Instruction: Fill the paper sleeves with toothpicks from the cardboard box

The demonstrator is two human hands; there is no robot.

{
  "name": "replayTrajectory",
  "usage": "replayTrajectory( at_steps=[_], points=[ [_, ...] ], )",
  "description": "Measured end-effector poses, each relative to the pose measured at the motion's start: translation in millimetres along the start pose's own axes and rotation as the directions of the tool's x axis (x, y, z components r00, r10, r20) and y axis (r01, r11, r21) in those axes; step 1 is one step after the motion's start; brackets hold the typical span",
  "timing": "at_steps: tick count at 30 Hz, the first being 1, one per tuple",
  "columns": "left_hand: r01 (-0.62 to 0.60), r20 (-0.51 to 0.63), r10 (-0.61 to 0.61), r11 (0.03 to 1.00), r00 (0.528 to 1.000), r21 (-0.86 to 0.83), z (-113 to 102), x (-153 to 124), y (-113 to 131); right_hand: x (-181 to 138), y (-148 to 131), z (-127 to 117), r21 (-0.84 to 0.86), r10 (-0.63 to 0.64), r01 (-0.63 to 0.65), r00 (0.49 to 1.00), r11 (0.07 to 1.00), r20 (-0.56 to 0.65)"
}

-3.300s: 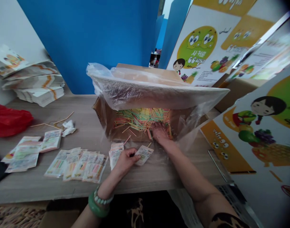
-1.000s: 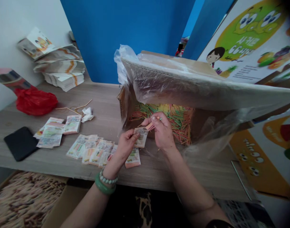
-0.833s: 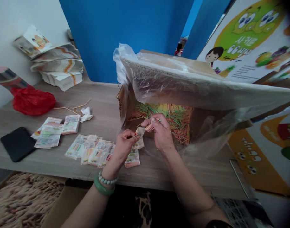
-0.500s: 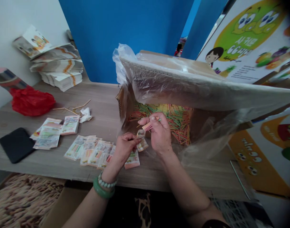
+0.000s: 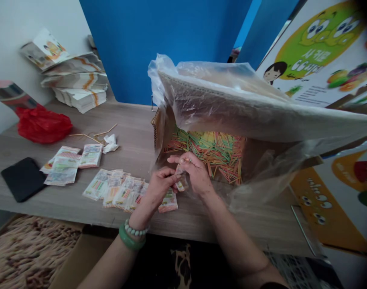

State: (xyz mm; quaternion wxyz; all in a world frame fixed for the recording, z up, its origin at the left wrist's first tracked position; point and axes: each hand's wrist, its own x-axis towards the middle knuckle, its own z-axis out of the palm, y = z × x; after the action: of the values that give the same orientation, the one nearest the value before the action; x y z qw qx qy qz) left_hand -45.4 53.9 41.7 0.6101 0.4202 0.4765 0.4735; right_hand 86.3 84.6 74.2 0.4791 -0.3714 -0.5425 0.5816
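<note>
My left hand [image 5: 161,184] pinches a small printed plastic packet [image 5: 181,184] by its side, near its mouth. Closed around a small bunch of thin coloured sticks [image 5: 187,160], my right hand [image 5: 197,172] is at the packet's top, and the sticks' lower ends are at or inside the opening. Fingers hide most of that bunch. Right behind the hands, a plastic-lined carton [image 5: 155,132] holds a heap of loose coloured sticks [image 5: 213,150]. Another packet [image 5: 169,202] lies under my left hand, and a row of packets with sticks in them [image 5: 115,190] spreads to its left.
On the left are more packets [image 5: 63,170], a black phone-like slab [image 5: 23,179], crumpled tissue [image 5: 110,143] and a red plastic bag [image 5: 43,124]. Bundled printed packaging [image 5: 81,98] is stacked behind. Clear plastic lining [image 5: 261,180] drapes to the right, by a printed carton [image 5: 330,208].
My right hand has come down and left, bringing the sticks from above the packet to its mouth. My left hand still pinches the packet. The camera view has shifted slightly.
</note>
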Motion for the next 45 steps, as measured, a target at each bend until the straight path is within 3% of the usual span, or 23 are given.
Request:
replayTrajectory(
  at_steps=[3,5,7,9,12,16,19,22,25,28,32,34,35,38,40,41,43,45],
  points=[
    [-0.16,0.028,0.158,0.963,0.987,0.219,0,2,-3,-1,1,-1,-0.035,-0.005,0.006,1.0,0.999,0.025],
    [-0.286,0.013,0.306,0.871,0.952,0.4,1,2,-4,-2,3,-2,-0.056,-0.015,0.016,1.0,0.998,0.024],
    [-0.333,-0.023,0.408,0.776,0.913,0.537,1,0,-5,-2,5,-3,-0.074,-0.01,0.01,1.0,0.997,0.002],
    [-0.322,-0.063,0.441,0.738,0.895,0.593,2,-2,-5,-3,9,-4,-0.089,-0.009,0.009,1.0,0.996,-0.008],
    [-0.302,-0.097,0.389,0.829,0.916,0.47,3,-4,-5,-3,12,-9,-0.164,-0.015,0.019,1.0,0.986,0.027],
    [-0.208,-0.098,0.213,0.976,0.972,0.057,3,-6,-8,-7,10,-17,-0.379,0.064,-0.017,0.992,0.925,0.112],
    [-0.09,-0.092,0.076,0.984,0.993,-0.152,1,-12,-10,-18,6,-20,-0.314,0.086,-0.032,0.984,0.949,0.159],
    [-0.044,-0.125,0.011,0.963,0.992,-0.265,-2,-26,-8,-33,9,-19,-0.294,0.059,-0.027,0.993,0.955,0.098],
    [-0.076,-0.162,0.038,0.968,0.986,-0.241,-8,-47,-8,-49,23,-13,-0.466,0.128,-0.077,0.989,0.881,0.079],
    [-0.077,-0.178,0.057,0.991,0.982,-0.109,-15,-73,-13,-66,41,2,-0.553,0.241,-0.137,0.963,0.822,0.12],
    [0.006,-0.248,0.031,0.989,0.968,0.148,-30,-94,-24,-85,46,25,-0.628,0.341,-0.088,0.892,0.773,0.295],
    [-0.014,-0.336,0.157,0.92,0.929,0.391,-40,-93,-29,-90,41,33,-0.697,0.355,-0.012,0.867,0.717,0.35],
    [-0.008,-0.366,0.243,0.841,0.898,0.541,-45,-91,-31,-92,38,35,-0.75,0.343,0.027,0.878,0.661,0.334],
    [0.166,-0.364,0.398,0.451,0.842,0.877,-58,-77,-36,-97,34,35,-0.925,0.238,0.074,0.956,0.373,0.172],
    [0.304,-0.37,0.399,0.221,0.839,0.927,-64,-67,-37,-99,35,32,-0.975,0.185,0.069,0.977,0.213,0.109],
    [0.353,-0.385,0.397,0.153,0.834,0.923,-68,-64,-36,-99,35,28,-0.983,0.18,0.066,0.979,0.173,0.097],
    [0.424,-0.429,0.412,0.108,0.804,0.899,-74,-60,-34,-98,35,17,-0.989,0.182,0.043,0.981,0.144,0.069],
    [0.459,-0.468,0.448,0.137,0.761,0.878,-77,-60,-30,-94,31,-1,-0.994,0.165,-0.011,0.986,0.112,0.007]
  ],
)
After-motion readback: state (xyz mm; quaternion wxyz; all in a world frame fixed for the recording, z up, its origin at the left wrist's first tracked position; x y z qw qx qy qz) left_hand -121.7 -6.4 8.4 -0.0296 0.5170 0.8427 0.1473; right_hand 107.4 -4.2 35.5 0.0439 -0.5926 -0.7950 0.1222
